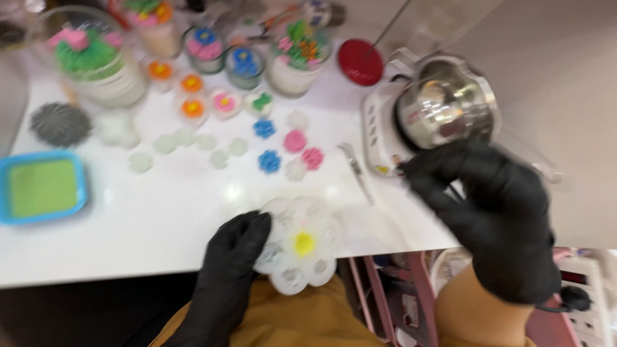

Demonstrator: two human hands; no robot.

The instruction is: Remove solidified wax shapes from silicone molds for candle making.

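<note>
Both my hands wear black gloves. My left hand [234, 257] grips the left edge of a white flower-shaped silicone mould [302, 247] at the table's front edge; its middle cell holds yellow wax. My right hand [488, 212] grips a shiny metal pitcher [445, 106] and holds it over a white heating base [379, 128] at the right of the table. The frame is blurred by motion.
On the white table [160, 205] lie small pink, blue, white and pale green wax flowers [283, 144], a metal tool [355, 170], a blue tray with green filling [42, 186], a grey round piece [60, 124], a red lid [360, 62] and several decorated jar candles [297, 58].
</note>
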